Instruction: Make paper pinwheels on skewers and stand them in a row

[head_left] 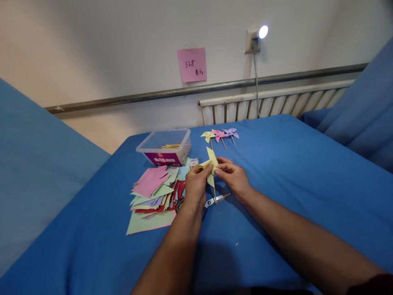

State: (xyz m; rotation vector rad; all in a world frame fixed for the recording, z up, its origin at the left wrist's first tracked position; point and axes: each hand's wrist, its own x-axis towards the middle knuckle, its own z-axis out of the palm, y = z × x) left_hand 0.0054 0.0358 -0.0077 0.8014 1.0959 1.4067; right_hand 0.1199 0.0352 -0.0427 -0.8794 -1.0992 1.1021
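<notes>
Between my two hands is a yellow paper pinwheel [211, 157], its thin wooden stick pointing down toward the table. My left hand [196, 182] pinches the paper near its centre with thumb and fingers. From the other side my right hand [235, 176] grips the pinwheel's blades, fingertips close to the middle. Under the stick lies a pair of scissors [211, 202], blades to the right and dark handles partly hidden by my left wrist. Left of my left hand sits a pile of cut coloured paper [153, 188], pink on top.
A clear plastic box [164, 147] with wooden sticks stands behind the paper pile. Three finished pinwheels [219, 135], yellow, pink and purple, lie at the back of the blue-covered table [291, 172]. A radiator [276, 100] and a pipe run along the wall. Blue curtains hang at both sides.
</notes>
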